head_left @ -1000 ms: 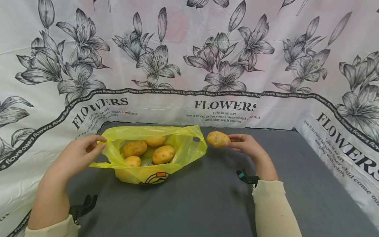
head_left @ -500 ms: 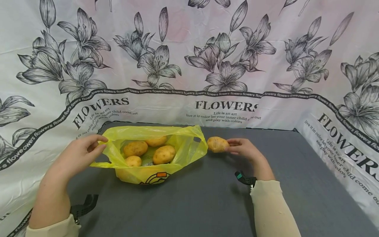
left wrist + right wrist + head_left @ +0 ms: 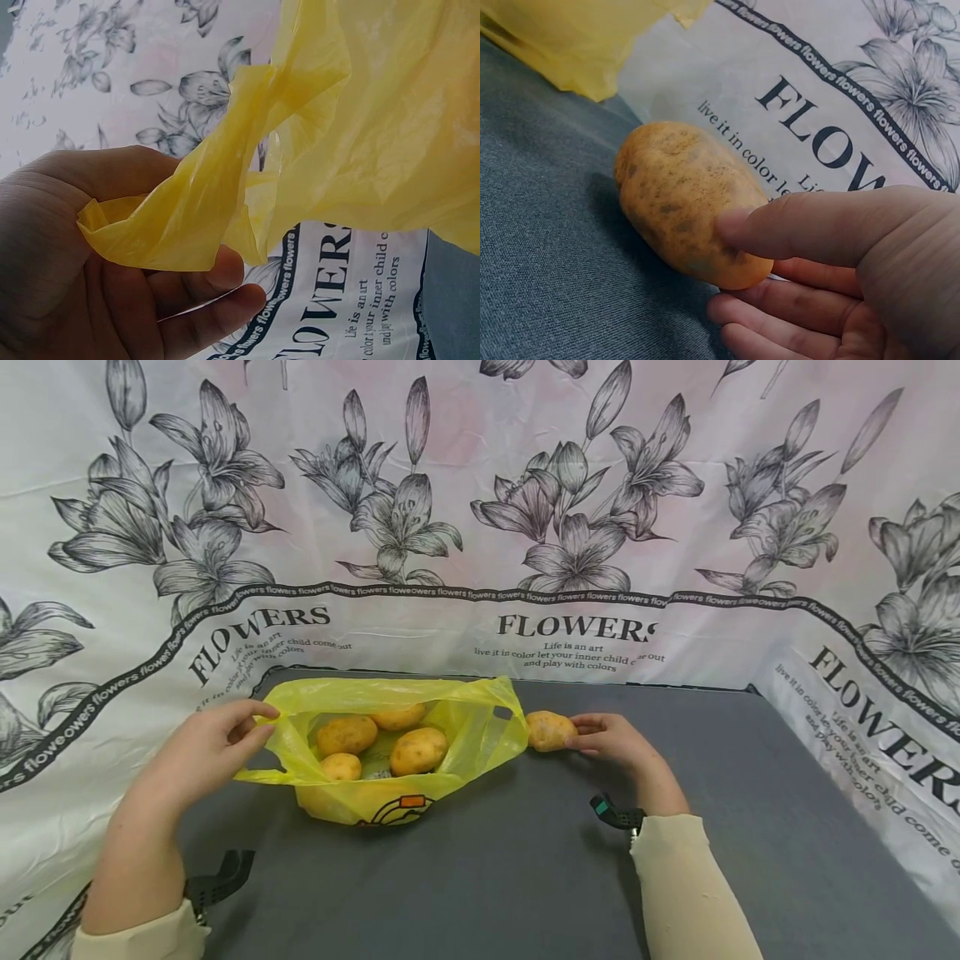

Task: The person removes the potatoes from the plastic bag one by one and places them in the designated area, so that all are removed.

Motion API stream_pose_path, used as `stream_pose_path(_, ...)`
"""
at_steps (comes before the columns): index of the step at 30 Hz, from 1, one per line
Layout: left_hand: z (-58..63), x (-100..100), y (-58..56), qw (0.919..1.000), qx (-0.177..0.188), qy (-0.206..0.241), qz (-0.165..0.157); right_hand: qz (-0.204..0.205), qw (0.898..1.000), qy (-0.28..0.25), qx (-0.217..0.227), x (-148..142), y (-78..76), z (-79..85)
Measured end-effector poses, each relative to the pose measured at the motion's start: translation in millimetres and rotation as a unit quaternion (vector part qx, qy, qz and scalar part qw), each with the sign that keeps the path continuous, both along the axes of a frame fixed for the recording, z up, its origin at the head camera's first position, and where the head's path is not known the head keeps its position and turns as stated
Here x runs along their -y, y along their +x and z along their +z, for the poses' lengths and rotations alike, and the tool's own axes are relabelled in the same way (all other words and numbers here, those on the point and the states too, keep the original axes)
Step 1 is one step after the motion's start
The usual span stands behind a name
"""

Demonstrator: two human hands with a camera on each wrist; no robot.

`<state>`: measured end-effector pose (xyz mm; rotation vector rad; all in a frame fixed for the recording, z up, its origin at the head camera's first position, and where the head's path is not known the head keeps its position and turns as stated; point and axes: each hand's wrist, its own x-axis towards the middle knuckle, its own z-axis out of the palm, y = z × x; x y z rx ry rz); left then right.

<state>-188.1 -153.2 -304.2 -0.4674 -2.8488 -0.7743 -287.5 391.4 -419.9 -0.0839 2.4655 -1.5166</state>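
Currently, a potato [image 3: 682,199] in right-hand fingers [image 3: 802,302].

We see translucent yellow on the bag [image 3: 330,802], printed with black curves and an orange block, and golden tan mottled with brown on the potatoes [image 3: 679,195]. Below, we find a grey surface [image 3: 465,885] and cream sleeves [image 3: 690,885]; the white cloth [image 3: 450,639] shows us grey-and-black lilies, pink blushes and a black band lettered in white.

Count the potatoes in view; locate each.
5 visible: one potato in the right hand; inside the yellow bag, a back potato, right potato, front-left potato and left potato behind it. More may be hidden there.
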Motion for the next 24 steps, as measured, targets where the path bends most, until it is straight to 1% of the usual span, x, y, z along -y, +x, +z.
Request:
stream_pose_path(7,0.3,-1.5,-0.4,1.0,-0.001,0.002,0.001,0.013,1.0,-0.006,0.001,-0.7,3.1,2.4)
stream_pose_path(13,0.3,-1.6,-0.2,0.9999,-0.013,-0.002,-0.003,0.017,1.0,0.016,-0.003,1.3,2.9,3.2)
stream_pose_path(17,0.3,-1.6,0.1,1.0,-0.009,-0.003,0.0,0.021,0.999,0.028,-0.009,2.4,3.0,5.0)
stream_pose_path(24,0.1,-1.3,0.3,1.0,-0.004,-0.001,0.003,0.009,0.999,0.033,-0.011,2.4,4.9,9.4)
